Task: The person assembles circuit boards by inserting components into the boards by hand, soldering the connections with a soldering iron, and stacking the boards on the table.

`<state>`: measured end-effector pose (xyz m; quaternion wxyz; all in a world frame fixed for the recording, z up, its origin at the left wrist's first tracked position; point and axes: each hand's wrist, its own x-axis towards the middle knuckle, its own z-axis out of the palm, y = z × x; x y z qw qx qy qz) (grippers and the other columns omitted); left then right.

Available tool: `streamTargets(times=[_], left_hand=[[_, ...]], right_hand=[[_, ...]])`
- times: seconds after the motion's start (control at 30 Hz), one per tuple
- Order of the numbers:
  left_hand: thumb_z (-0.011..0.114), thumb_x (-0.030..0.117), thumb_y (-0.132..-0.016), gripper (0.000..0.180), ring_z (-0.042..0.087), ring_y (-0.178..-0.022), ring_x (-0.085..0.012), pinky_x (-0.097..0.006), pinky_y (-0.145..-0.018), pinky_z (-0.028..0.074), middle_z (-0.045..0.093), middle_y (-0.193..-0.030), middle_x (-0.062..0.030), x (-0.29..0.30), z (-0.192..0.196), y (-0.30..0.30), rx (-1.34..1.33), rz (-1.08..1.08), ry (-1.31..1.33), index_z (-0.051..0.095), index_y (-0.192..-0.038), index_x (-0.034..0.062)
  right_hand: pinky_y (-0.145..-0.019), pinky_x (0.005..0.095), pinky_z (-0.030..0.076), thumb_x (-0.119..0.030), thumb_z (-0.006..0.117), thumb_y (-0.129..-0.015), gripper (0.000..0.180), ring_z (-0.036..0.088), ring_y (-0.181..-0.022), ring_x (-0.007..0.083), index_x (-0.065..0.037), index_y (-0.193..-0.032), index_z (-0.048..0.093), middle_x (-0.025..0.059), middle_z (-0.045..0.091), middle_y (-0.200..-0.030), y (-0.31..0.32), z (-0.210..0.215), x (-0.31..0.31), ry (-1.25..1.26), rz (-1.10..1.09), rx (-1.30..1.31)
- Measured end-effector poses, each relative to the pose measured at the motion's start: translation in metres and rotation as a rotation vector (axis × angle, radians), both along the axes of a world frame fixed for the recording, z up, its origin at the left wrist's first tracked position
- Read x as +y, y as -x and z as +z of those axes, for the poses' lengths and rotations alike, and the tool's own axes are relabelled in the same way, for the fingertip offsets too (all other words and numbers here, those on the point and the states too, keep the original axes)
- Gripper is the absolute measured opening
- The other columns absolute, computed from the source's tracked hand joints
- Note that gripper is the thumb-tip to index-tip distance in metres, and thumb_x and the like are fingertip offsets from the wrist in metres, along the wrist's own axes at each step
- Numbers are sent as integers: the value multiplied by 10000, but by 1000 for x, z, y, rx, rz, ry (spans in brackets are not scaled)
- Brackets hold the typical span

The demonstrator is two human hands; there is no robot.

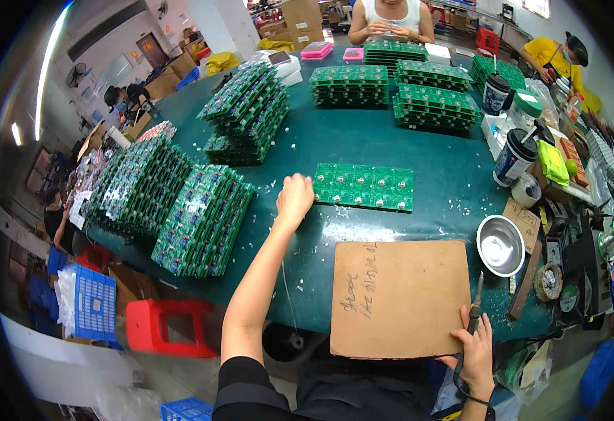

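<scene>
My left hand (294, 198) reaches out over the dark green table (363, 144) and rests, fingers curled, at the left edge of a flat green circuit board panel (364, 186); whether it grips the panel I cannot tell. My right hand (477, 349) sits at the table's near right edge, closed around the dark handle of a soldering iron (474, 316) whose tip points away from me. A brown board with handwriting (398, 298) lies flat between my arms.
Tall stacks of green circuit boards (201, 217) (245, 112) crowd the left, more stacks (349, 85) (434, 107) at the back. A steel bowl (500, 245), cups (514, 156), solder spool (611, 241) on the right. A person (391, 17) sits opposite. Red stool (170, 326) below.
</scene>
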<state>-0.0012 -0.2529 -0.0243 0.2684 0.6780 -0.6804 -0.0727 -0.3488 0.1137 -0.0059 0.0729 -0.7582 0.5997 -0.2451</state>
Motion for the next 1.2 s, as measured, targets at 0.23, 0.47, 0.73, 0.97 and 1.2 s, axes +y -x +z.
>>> streamTargets(times=[0.23,0.47,0.73,0.97,1.2], left_hand=[[688,297,-744,279,692,-721,-337,-414,-719,540,681,-692,-186,-31,-19,-20,90,-115,-286,697,-664,30],[741,188,-756,205,607,-671,-141,-320,-638,492,671,-714,-81,-40,-36,-30,315,-46,-226,688,-789,-8],[773,166,-718,283,562,-645,-123,-286,-580,452,659,-794,-52,-32,-21,-20,379,-51,-360,661,-937,27],[715,106,-657,137,476,-535,-131,-331,-503,383,513,-566,-1,-35,-30,-34,531,-126,-329,592,-609,70],[769,120,-648,186,568,-604,-152,-348,-574,451,643,-667,-57,-42,-3,-18,503,-34,-380,695,-727,-31]], right_hand=[[-1101,592,301,-101,730,-622,451,438,-1309,437,-94,-1021,519,206,480,-1432,4,2,1,-66,28,-10],[-1079,590,342,-17,673,-600,418,469,-1275,455,-86,-980,512,210,504,-1407,0,-1,0,16,36,-88],[-1078,593,345,-16,670,-602,404,477,-1259,462,-76,-965,504,214,514,-1394,-1,-3,6,53,17,-84],[-1081,585,348,-30,663,-670,326,489,-1248,460,-69,-948,498,208,534,-1378,-4,-6,0,63,23,-87],[-1075,542,366,5,681,-662,350,464,-1280,476,-69,-941,484,215,543,-1374,-8,-8,-7,115,-38,-89]])
